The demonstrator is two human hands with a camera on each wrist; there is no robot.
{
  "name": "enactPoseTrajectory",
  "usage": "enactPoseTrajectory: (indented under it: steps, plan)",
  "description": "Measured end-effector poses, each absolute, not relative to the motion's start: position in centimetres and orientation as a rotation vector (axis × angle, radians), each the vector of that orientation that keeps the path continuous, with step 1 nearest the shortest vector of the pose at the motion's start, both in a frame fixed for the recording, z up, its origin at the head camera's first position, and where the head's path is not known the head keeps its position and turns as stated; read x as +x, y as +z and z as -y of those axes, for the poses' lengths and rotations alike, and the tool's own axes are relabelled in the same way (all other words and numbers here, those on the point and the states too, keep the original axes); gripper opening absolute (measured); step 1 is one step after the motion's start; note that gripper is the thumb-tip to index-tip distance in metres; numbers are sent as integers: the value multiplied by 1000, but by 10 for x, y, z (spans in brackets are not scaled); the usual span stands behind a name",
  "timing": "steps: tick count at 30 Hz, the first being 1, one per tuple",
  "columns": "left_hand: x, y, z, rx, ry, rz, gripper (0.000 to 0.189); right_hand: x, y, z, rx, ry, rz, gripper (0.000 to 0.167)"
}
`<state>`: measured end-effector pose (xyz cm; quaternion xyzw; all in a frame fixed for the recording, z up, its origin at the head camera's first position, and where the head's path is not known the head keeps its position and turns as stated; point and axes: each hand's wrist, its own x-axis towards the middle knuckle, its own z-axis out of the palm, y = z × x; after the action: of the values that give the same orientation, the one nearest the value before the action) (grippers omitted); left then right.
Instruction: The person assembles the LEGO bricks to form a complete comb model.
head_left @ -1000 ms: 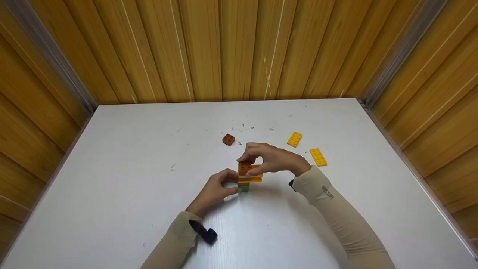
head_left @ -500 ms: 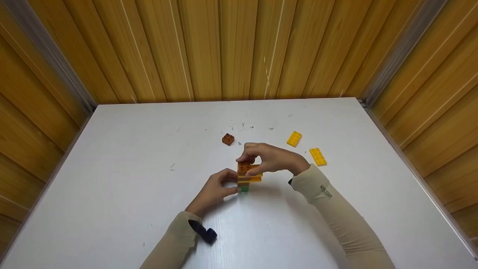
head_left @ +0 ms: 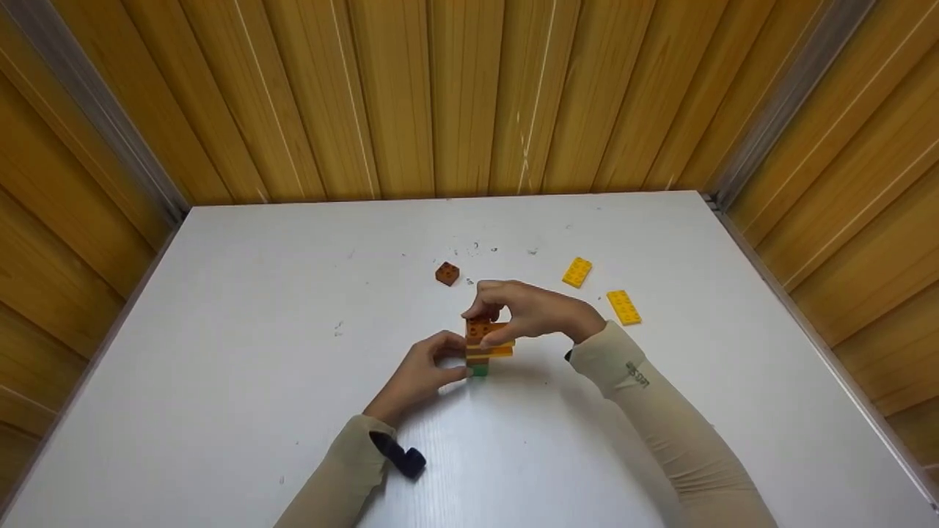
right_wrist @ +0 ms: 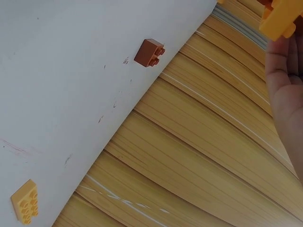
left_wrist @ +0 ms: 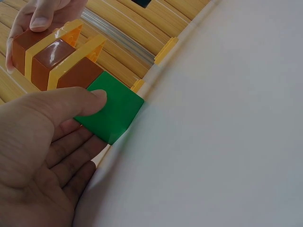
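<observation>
A small tower of toy building bricks stands mid-table, made of a green brick [left_wrist: 118, 111] at the base, then brown bricks alternating with two yellow plates [left_wrist: 64, 64] that jut out to the right. My left hand [head_left: 419, 372] holds the bottom of the tower, thumb on the green brick's face and fingers behind it. With thumb and fingers, my right hand [head_left: 539, 313] grips the top brown brick [head_left: 478, 329], whose studs show between them. In the right wrist view only part of a yellow plate [right_wrist: 279, 21] of the tower shows, above the fingers.
On the white table [head_left: 257, 330] a loose brown brick [head_left: 447, 273] lies beyond the tower. Two loose yellow plates, a farther one [head_left: 577, 272] and a nearer one [head_left: 623, 307], lie to the right. Wood-patterned walls [head_left: 469, 103] border the back and sides.
</observation>
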<state>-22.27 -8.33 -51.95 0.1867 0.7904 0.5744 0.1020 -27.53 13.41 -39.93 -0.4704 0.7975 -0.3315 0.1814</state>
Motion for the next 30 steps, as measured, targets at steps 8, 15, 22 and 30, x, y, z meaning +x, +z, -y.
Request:
enactPoseTrajectory:
  steps: [8, 15, 22, 30]
  plan:
    - [-224, -521, 82, 530, 1674, -2350, 31, -275, -398, -134, -1289, -938, -2240, 32]
    - [-223, -520, 83, 547, 1692, -2343, 31, -276, -397, -133, -1297, -934, -2237, 32]
    - [-221, -518, 82, 562, 1721, -2343, 34, -275, -398, -135, -1280, -954, -2238, 34]
    - [-222, -517, 82, 554, 1688, -2369, 33, -274, -399, -135, -1274, -919, -2264, 36]
